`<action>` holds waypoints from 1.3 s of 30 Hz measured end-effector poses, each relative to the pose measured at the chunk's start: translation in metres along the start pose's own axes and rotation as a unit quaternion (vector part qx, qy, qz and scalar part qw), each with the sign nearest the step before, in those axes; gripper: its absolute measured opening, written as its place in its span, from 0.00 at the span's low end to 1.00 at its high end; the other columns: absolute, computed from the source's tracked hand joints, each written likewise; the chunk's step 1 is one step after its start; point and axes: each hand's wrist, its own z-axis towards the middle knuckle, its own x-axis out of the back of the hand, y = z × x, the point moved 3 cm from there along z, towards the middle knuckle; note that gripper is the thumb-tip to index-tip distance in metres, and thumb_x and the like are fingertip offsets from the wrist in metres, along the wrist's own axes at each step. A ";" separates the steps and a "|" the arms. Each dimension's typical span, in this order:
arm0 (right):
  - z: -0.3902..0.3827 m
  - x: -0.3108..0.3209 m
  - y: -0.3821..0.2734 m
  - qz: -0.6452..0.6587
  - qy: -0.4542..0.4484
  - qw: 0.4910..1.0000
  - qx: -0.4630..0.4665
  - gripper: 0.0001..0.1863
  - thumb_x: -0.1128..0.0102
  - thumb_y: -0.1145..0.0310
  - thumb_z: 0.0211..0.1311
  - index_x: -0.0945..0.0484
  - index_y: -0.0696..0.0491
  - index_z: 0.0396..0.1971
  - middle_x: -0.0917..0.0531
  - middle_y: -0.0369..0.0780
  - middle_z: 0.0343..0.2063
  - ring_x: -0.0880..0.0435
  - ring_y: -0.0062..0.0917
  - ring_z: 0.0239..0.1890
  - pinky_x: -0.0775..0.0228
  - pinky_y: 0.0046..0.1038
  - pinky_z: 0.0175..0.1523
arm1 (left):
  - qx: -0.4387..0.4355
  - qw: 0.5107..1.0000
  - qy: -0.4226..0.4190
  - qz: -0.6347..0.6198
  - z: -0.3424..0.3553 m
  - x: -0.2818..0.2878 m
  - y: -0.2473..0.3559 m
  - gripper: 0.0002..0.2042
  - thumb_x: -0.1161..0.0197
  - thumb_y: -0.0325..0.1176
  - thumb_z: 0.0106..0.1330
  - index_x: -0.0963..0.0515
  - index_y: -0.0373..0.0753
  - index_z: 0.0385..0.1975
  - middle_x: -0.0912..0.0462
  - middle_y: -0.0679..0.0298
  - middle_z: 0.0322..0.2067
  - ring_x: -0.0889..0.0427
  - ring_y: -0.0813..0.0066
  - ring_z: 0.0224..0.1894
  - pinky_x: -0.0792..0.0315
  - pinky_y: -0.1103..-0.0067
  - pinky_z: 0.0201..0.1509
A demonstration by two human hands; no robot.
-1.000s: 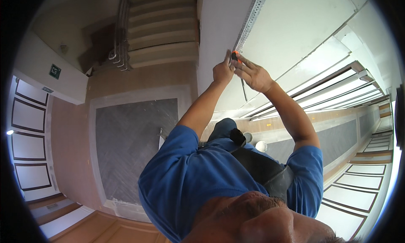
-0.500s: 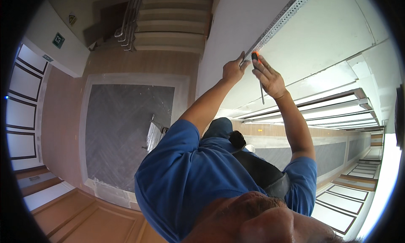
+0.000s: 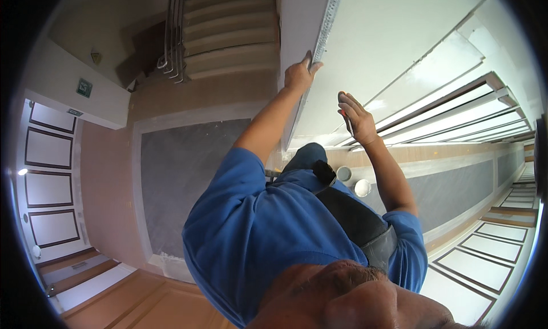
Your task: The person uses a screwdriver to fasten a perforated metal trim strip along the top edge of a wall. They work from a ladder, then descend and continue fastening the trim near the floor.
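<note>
A long perforated metal corner bead [image 3: 326, 26] runs along the outer corner of the white wall. My left hand [image 3: 299, 77] grips the bead, its fingers and thumb on either side of the corner. To the right of it, my right hand [image 3: 361, 123] is closed round a screwdriver [image 3: 349, 123], apart from the bead. Only bits of the orange and black handle and part of the thin shaft show; my fingers cover the rest.
Two buckets, a grey one [image 3: 343, 174] and a white one [image 3: 362, 187], stand on the floor by the wall. Stairs [image 3: 228, 38] with a metal handrail [image 3: 173, 38] lie at the far left. A framed strip of windows [image 3: 445, 120] is at the right.
My right hand has come away from the bead, down and toward me, with the screwdriver. My left hand stays on the bead. The view has shifted, bringing the buckets into sight.
</note>
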 end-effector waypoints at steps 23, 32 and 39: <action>-0.183 0.043 0.071 0.108 -0.014 0.951 -0.289 0.14 0.35 0.72 0.65 0.21 0.53 0.50 0.16 0.45 0.51 0.15 0.40 0.53 0.23 0.35 0.56 | 0.055 0.985 -0.144 0.075 -0.098 0.081 0.018 0.37 0.39 0.61 0.67 0.26 0.35 0.64 0.23 0.40 0.59 0.24 0.47 0.64 0.31 0.66 0.66; -0.173 -0.009 0.102 0.102 -0.083 0.920 -0.369 0.16 0.36 0.63 0.69 0.20 0.57 0.52 0.14 0.47 0.44 0.14 0.39 0.48 0.23 0.34 0.54 | 0.344 0.924 -0.119 0.115 -0.241 0.152 -0.007 0.29 0.37 0.59 0.68 0.16 0.38 0.53 0.16 0.44 0.50 0.17 0.57 0.54 0.25 0.69 0.57; -0.145 -0.034 0.084 0.225 -0.115 0.877 -0.409 0.17 0.38 0.64 0.71 0.24 0.56 0.53 0.18 0.43 0.31 0.16 0.29 0.34 0.25 0.30 0.41 | 0.329 0.938 0.012 0.105 -0.238 0.149 -0.017 0.28 0.32 0.58 0.63 0.14 0.37 0.47 0.11 0.50 0.38 0.11 0.62 0.42 0.22 0.71 0.49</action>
